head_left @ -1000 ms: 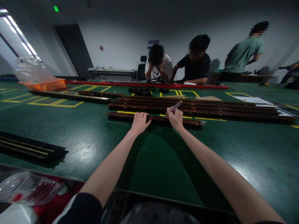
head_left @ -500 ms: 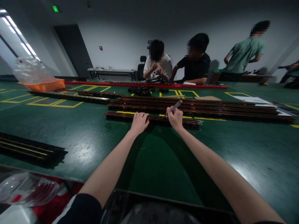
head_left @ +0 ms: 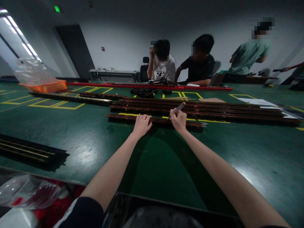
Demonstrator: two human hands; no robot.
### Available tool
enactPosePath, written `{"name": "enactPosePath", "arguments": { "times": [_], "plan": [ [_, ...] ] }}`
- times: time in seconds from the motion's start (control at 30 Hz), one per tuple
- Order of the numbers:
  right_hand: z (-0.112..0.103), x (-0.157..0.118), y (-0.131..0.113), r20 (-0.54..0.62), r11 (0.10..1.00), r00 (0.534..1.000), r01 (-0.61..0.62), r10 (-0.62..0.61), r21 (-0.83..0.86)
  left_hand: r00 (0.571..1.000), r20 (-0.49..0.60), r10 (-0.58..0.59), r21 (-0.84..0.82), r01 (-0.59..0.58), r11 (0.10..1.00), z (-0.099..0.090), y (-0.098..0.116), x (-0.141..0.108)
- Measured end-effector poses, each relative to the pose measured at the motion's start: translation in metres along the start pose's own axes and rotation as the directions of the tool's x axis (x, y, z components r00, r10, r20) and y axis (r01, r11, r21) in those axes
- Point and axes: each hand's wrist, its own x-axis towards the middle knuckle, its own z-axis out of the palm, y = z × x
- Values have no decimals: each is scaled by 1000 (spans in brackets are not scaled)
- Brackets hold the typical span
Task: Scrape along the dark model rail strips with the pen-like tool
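In the head view a long dark rail with thin copper-coloured lines lies across the green table in front of me. My left hand is over its middle, fingers bent across the top and holding it against the table. My right hand is closed around a slim pen-shaped tool with a translucent barrel. The tool slants, its upper end to the right and its thin tip down at the rail. Whether the tip touches the rail I cannot tell.
Just beyond lies a stack of similar rails. More dark rails are at the left front. An orange tray with plastic bags stands back left. Black parts lie behind the stack. Two people sit opposite; another stands at the right.
My hands, the rail and the pen-shaped tool stay almost still. Across the table, the person in white has raised a hand to the head.
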Motion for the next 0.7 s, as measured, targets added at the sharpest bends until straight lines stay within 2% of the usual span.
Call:
{"name": "enactPosePath", "arguments": {
  "times": [0.17,0.43,0.7],
  "plan": [
    [-1,1,1,-8,999,1000,-10,9,-41,1000,3,1,-8,-1,1000,-2,1,-1],
    [-4,1,-1,22,992,998,54,-51,-118,1000,19,-4,-16,4,1000,-2,1,0],
    [-2,3,1,3,994,1000,5,-4,-106,1000,-6,-1,-5,1,1000,-2,1,-1]
  ]
}}
